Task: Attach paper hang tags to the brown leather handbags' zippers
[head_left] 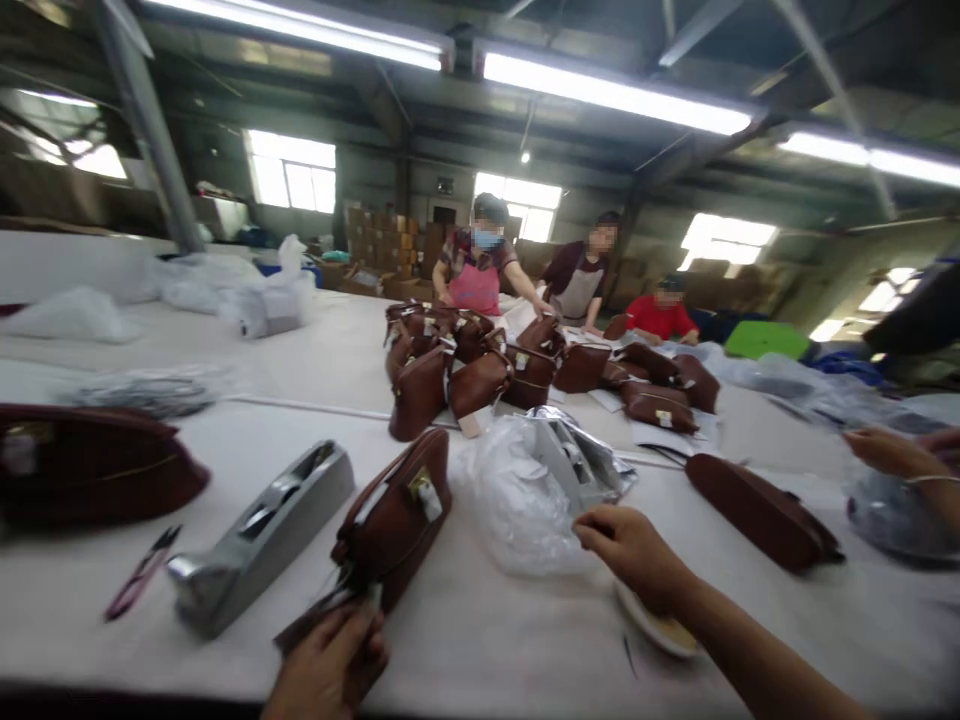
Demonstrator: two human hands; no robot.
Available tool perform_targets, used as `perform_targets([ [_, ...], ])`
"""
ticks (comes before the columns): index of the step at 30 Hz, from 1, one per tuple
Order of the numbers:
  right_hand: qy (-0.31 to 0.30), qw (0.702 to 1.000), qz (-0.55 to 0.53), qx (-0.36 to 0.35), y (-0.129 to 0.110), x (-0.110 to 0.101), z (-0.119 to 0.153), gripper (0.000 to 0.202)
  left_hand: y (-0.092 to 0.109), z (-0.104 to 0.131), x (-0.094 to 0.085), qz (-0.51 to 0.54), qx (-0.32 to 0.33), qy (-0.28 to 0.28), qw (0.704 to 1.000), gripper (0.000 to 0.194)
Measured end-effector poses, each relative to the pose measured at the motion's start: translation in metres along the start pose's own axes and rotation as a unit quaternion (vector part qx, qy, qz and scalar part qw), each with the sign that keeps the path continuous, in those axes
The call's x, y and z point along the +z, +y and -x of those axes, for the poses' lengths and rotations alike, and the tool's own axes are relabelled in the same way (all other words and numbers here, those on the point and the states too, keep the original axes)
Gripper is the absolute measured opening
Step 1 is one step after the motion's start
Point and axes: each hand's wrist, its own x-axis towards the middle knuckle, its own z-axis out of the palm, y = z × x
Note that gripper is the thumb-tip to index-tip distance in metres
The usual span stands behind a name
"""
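A brown leather bag (401,510) with a gold clasp and a white wrap on it stands tilted on the white table. My left hand (330,660) is closed at its near end, around a dark brown flap or strap. My right hand (637,550) is pinched together above a shallow bowl (664,630); whatever is between the fingertips is too small to make out. Just beyond it lie crumpled clear plastic (517,500) and a grey tape dispenser (570,460). Left of the bag are another grey tape dispenser (262,530) and pink-handled thread snips (142,575).
Several brown bags (480,385) are clustered mid-table. One large bag (90,465) sits at far left, another (761,505) at right. A co-worker's hand (892,455) is at the right edge. People (480,285) work across the table.
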Motion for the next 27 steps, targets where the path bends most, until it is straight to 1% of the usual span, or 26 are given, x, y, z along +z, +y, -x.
perform_targets([
  [2, -0.068, 0.995, -0.062, -0.047, -0.034, 0.032, 0.006, 0.019, -0.001, 0.002, 0.001, 0.009, 0.008, -0.005, 1.0, 0.04],
  [5, -0.133, 0.976, -0.148, -0.084, -0.086, 0.085, 0.011, 0.018, -0.002, 0.006, 0.003, 0.013, 0.02, -0.014, 1.0, 0.046],
  [8, -0.155, 0.962, -0.2, -0.106, -0.123, 0.127, 0.006, 0.017, -0.003, 0.008, 0.002, 0.005, 0.03, -0.032, 0.999, 0.046],
  [10, -0.15, 0.961, -0.203, -0.115, -0.136, 0.144, -0.001, 0.016, -0.005, 0.007, 0.0, 0.004, 0.035, -0.036, 0.999, 0.045],
  [12, -0.139, 0.966, -0.182, -0.118, -0.143, 0.154, -0.007, 0.017, -0.007, 0.007, -0.002, 0.003, 0.036, -0.038, 0.999, 0.045],
  [15, -0.132, 0.975, -0.136, -0.118, -0.145, 0.16, -0.012, 0.018, -0.01, 0.006, -0.002, 0.002, 0.043, -0.041, 0.998, 0.042],
  [21, -0.144, 0.977, -0.107, -0.115, -0.145, 0.162, -0.016, 0.018, -0.011, 0.004, 0.001, 0.002, 0.054, -0.037, 0.998, 0.041],
  [27, -0.137, 0.979, -0.096, -0.115, -0.148, 0.163, -0.017, 0.018, -0.012, 0.003, 0.0, -0.001, 0.055, -0.024, 0.998, 0.041],
])
